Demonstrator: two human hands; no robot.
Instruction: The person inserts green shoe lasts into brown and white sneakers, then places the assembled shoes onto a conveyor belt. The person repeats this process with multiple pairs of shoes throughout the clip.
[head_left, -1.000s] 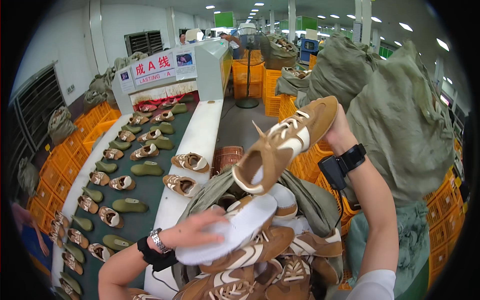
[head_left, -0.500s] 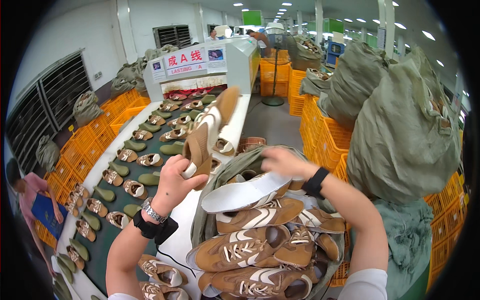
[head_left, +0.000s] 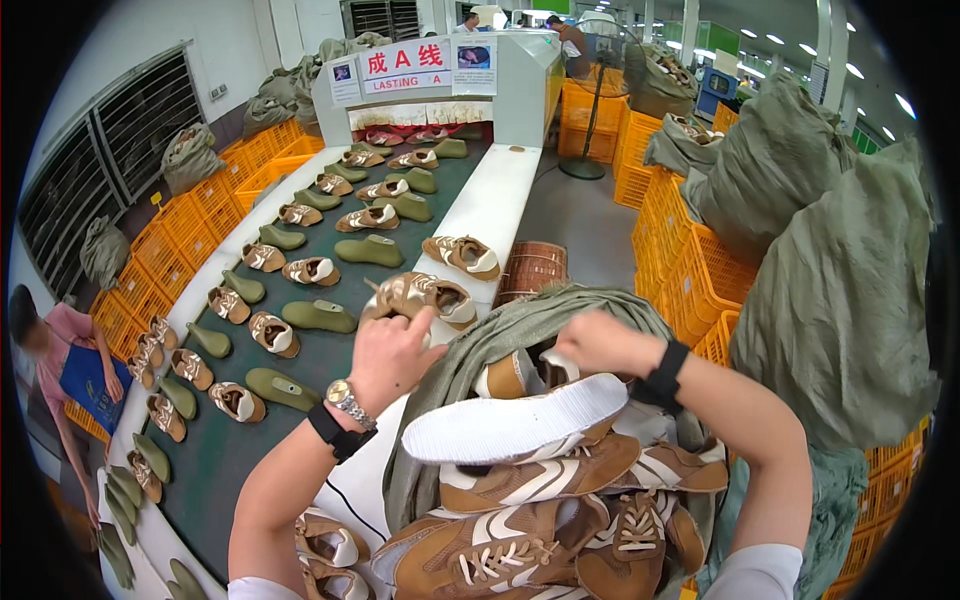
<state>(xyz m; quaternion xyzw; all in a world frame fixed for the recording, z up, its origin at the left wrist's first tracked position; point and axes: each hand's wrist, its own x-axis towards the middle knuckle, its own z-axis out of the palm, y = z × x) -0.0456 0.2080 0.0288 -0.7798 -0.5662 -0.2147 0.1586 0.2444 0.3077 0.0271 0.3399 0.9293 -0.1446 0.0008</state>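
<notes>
- The left hand (head_left: 392, 352) is gripping a tan sneaker (head_left: 418, 298), fingers wrapped over its heel, holding it at the white edge rail (head_left: 490, 210) of the conveyor belt (head_left: 330, 350).
- The right hand (head_left: 600, 342) is curling down into the open mouth of the grey-green sack (head_left: 530, 318) at about three o'clock from the left hand; whether its fingers are closing on anything I cannot tell, since they are dipping out of sight among the shoes.
- Just at six o'clock from that right hand, a shoe is lying sole-up, its white ribbed sole (head_left: 515, 425) capping the heap of brown-and-white sneakers (head_left: 520, 520) that is filling the sack.
- Out at twelve o'clock from the held sneaker, another tan shoe (head_left: 462, 256) is sitting alone on the rail.
- On the green belt, tan uppers are alternating with olive shoe lasts (head_left: 318, 316), running away toward the white tunnel machine (head_left: 440, 80) at twelve o'clock.
- At nine o'clock, far across the belt, another person (head_left: 62, 345) is bending beside the orange crates (head_left: 180, 230).
- Risks as I am judging them: the held sneaker is hanging near the rail, so a loose release could tip it off toward the floor; the heap is piled high, so rummaging could be sliding the sole-up shoe off the sack.
</notes>
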